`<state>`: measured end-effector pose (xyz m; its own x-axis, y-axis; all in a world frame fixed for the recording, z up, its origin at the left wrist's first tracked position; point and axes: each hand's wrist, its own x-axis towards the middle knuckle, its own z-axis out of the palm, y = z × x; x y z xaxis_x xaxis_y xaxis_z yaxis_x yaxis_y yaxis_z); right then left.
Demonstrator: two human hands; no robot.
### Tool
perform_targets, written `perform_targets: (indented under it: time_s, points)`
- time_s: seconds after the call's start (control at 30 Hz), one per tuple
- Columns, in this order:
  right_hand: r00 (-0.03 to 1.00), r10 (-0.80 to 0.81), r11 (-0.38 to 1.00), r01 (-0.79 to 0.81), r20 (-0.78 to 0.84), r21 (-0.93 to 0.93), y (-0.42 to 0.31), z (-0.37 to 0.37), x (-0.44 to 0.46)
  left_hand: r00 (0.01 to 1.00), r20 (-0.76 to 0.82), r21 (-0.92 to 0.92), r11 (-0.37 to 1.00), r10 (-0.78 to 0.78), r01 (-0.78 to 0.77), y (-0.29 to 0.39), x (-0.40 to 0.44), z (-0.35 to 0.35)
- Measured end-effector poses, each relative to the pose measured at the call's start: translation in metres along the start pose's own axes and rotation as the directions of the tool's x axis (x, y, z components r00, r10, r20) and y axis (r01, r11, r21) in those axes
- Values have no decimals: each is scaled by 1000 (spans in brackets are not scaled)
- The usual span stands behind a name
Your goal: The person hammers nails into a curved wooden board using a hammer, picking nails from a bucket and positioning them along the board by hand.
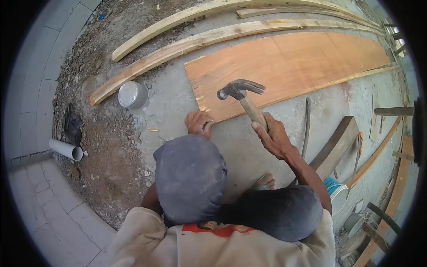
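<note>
1. Head view: a broad wooden sheet (289, 62) lies flat on the concrete floor (169, 93), seemingly for firm support underneath.
2. The right hand (278, 140), beside the sheet's near edge, has its fingers wrapped around a claw hammer's (252, 110) handle. The metal head is above the sheet's left part, claw pointing right; this grip likely leaves the head free.
3. The left hand (199, 123) is at the sheet's near left corner, fingers bent and close together, apparently steadying it; whether they pinch the edge cannot be told.
4. Left of the sheet stands a pale cylinder (133, 94).
</note>
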<state>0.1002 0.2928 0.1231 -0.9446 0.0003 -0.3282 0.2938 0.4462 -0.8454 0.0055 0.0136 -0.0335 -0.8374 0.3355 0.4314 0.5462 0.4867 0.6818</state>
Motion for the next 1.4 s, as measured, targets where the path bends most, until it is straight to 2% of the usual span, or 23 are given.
perform_targets:
  time_s: [0.1,0.17,0.2,0.27,0.3,0.37,0.43,0.5,0.57,0.7,0.77,0.8,0.87,1.0,1.07,1.1,1.17,1.27,1.4]
  points:
    - [1000,-3,1000,3,-27,19,32,23,-19,1000,16,-10,1000,-16,16,2,0,1]
    - [958,-236,971,226,-166,-76,52,49,-22,998,65,26,1000,-8,6,6,0,-4]
    - [959,-223,975,216,-175,-59,56,51,-23,998,55,24,1000,-8,7,9,0,-2]
    - [909,-392,916,371,-144,-152,56,51,-21,999,54,21,1000,-6,5,12,3,-1]
    - [910,-385,920,365,-152,-143,52,51,-22,998,64,27,1000,4,-6,12,4,-2]
    - [946,-320,934,305,-52,-186,42,48,-28,996,88,36,999,12,-16,12,2,-4]
    - [957,-289,934,278,-14,-225,38,50,-30,995,83,106,993,-55,46,13,3,-4]
    - [964,-263,926,261,27,-274,40,50,-27,993,99,108,993,-56,45,14,5,-5]
    - [976,-186,854,219,117,-472,46,53,-21,992,112,109,993,-58,46,14,5,-6]
    - [965,-253,896,259,63,-360,43,55,-29,993,108,106,993,-53,42,9,4,-5]
    - [941,-337,896,313,-22,-313,40,57,-30,991,116,118,992,-61,47,9,3,-6]
    - [941,-337,896,314,-20,-315,43,58,-29,992,109,100,994,-63,52,10,3,-5]
    - [956,-286,822,281,68,-496,46,56,-23,993,98,82,995,-65,57,10,5,-7]
    - [969,-242,872,242,55,-426,43,58,-25,988,132,63,996,-79,71,12,8,-7]
    - [937,-347,881,310,-42,-357,43,60,-28,989,124,69,995,-83,75,14,7,-8]
    - [939,-342,883,307,-39,-355,47,62,-28,991,102,63,995,-83,77,14,7,-8]
    - [970,-240,834,223,32,-504,56,62,-24,994,77,50,996,-74,70,14,7,-5]
    - [960,-275,879,228,-55,-419,54,61,-27,994,105,30,999,-35,32,7,8,-5]
    - [968,-227,898,164,-110,-409,61,66,-35,995,96,23,1000,-8,5,12,5,-6]
